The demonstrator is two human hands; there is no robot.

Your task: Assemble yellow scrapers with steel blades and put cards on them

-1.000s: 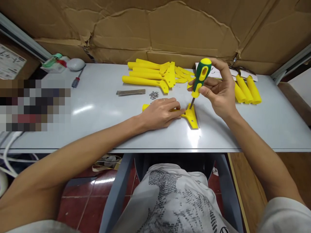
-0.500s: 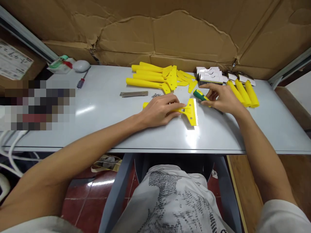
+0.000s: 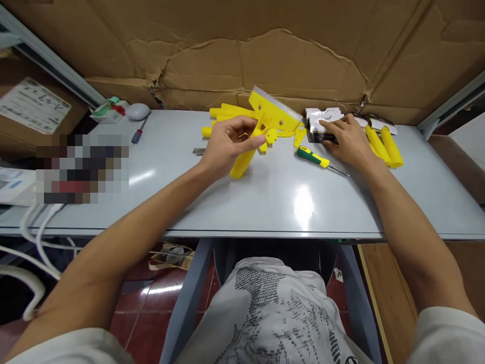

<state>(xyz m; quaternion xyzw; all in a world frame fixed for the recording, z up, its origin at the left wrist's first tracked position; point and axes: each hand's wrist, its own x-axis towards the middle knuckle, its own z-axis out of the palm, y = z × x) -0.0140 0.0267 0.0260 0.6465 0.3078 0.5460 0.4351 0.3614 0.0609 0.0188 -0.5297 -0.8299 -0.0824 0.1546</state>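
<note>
Raised and turned since half a second ago, the yellow plastic scraper with metal blade (image 3: 271,111) now points its head far, while the right hand (image 3: 350,139) has left the green-and-yellow-handled screwdriver (image 3: 314,157) for the white-and-black card sleeves (image 3: 315,121). Nearest, the white T-shirt with black print (image 3: 273,308) is cut off below. On the glossy grey table (image 3: 246,212), the screwdriver lies loose, just nearer than the right hand. The left hand (image 3: 225,146) grasps the scraper above the table, its fingers covering part of the grip. Left of that hand, only one end of some flat metal strips (image 3: 198,151) shows. The right hand's fingers rest on the sleeves; whether they pinch one, I cannot tell. Farther back, scraper and left hand partly hide a pile of yellow plastic handles (image 3: 227,112). At left, a pixelated patch (image 3: 83,169) is unreadable. Brown cardboard (image 3: 204,60) stands along the far side.
</note>
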